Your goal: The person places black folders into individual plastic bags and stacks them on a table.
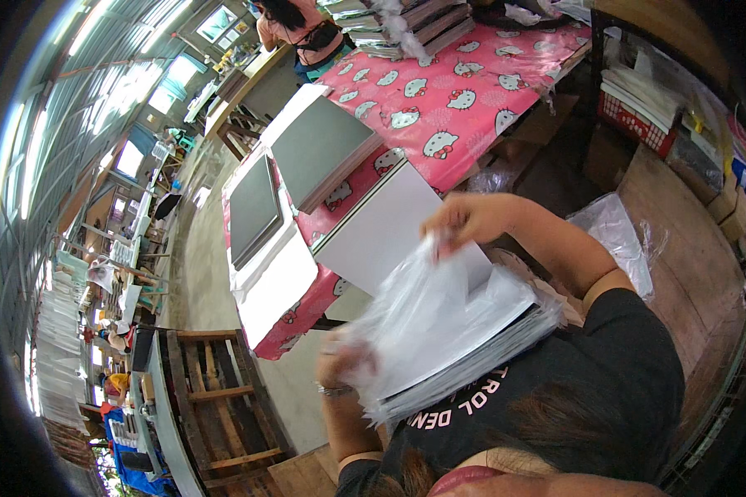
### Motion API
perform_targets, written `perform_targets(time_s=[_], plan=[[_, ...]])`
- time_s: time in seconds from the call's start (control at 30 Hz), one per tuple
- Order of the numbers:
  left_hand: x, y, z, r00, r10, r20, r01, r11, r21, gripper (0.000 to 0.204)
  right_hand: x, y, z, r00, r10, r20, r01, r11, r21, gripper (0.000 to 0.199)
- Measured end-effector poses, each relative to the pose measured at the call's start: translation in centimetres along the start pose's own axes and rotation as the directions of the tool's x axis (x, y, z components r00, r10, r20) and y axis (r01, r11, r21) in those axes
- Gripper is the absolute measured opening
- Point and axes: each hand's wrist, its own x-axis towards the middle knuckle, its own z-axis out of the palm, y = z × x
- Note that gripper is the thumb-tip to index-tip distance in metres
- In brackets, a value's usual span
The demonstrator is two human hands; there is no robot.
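Note:
My right hand [457, 222] pinches the top edge of a thin clear plastic bag [419, 290] and lifts it up. Lower on the left, my left hand [346, 361] is blurred by motion, its fingers curled at the side of the same bag. Beneath the bag, a thick stack of plastic-wrapped flat sheets [472, 364] leans against my body. Just beyond my hands, a white board [381, 219] rests at the table's near edge. Whether anything lies inside the lifted bag cannot be made out.
A pink patterned cloth covers the table [481, 91]. On it lie dark grey board stacks [323, 149], a smaller dark stack [254, 211] and tall piles [406, 29]. A wooden pallet [224, 406] stands left, a red basket [638, 120] right. Another person [302, 33] works behind.

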Motion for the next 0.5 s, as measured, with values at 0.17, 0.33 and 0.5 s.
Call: perform_targets(time_s=[0.17, 0.33, 0.5], plan=[[0.8, -1.2, -1.4, 0.992, 0.097, 0.075, -0.113, 0.959, 0.26, 0.024, -0.7, 0.0, -0.5, 0.935, 0.261, -0.241, -0.114, 0.863, 0.492, 0.028], [-0.1, -1.7, -5.8, 0.976, 0.136, 0.17, -0.128, 0.99, -0.061, 0.044, -0.5, 0.4, -0.7, 0.962, 0.229, 0.146, -0.233, 0.972, 0.012, 0.024], [1.8, -3.8, -5.2, 0.981, -0.191, 0.036, 0.153, 0.873, 0.463, 0.045, -0.2, 1.1, -0.9, 0.867, 0.097, -0.489, 0.265, 0.74, 0.618, 0.021]])
